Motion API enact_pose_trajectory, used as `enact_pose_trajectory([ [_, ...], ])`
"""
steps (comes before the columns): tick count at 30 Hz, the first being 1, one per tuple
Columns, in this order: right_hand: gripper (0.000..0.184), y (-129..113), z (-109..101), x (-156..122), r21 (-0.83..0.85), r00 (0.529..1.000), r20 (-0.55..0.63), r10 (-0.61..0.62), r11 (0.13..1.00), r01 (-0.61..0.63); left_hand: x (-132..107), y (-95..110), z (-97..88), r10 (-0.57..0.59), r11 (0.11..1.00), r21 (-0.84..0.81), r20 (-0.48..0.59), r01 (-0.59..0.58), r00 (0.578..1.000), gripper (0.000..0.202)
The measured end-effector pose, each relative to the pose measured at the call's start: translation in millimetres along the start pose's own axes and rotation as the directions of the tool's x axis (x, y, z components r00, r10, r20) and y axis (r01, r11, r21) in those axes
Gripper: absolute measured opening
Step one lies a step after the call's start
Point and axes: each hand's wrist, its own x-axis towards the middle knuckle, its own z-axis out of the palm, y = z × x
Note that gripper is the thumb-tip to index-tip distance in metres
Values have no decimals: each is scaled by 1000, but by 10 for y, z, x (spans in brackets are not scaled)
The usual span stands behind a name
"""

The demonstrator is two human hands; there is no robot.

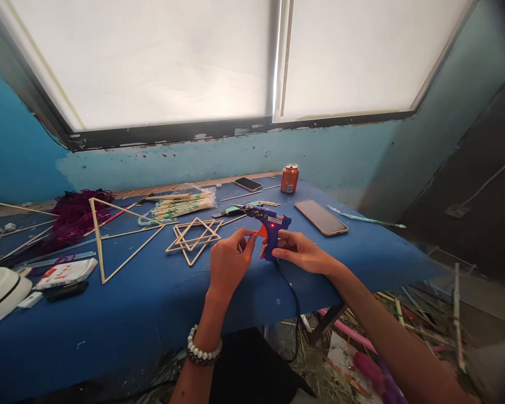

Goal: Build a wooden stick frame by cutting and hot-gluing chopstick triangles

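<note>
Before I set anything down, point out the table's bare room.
Front left of the table, between the stick triangle and left hand; also right of the nearer phone, before the plastic strip. Crowded: back left, with purple yarn and bundled sticks.

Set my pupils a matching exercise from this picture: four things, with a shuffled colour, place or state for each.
1. Glue gun
2. Drink can
3. Yarn
4. Stick star

A. Dark magenta, in a tangle
B. Lying beside the left hand
C. Gripped in the right hand
D. Orange, standing upright

Pairs: 1-C, 2-D, 3-A, 4-B
</note>
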Motion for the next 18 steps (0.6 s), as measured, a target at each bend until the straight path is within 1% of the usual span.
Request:
enact_pose_trajectory([
  [4,53,22,0,13,-4,1000,-4,28,1000,-28,8,-1,7,-15,1000,-15,7,15,1000,25],
  [9,54,29,10,16,-50,996,-71,54,997,-57,13,6,13,-24,1000,-6,14,24,1000,25],
  [11,55,0,10,14,-37,998,-50,42,998,-44,14,7,10,-29,1000,-6,6,29,1000,25],
  [15,59,-59,-6,6,17,998,47,30,999,-30,11,4,5,-44,999,-25,-6,44,999,28],
  [18,64,-54,-21,-4,38,996,74,39,998,-42,8,2,5,-41,999,-30,-1,41,999,30],
])
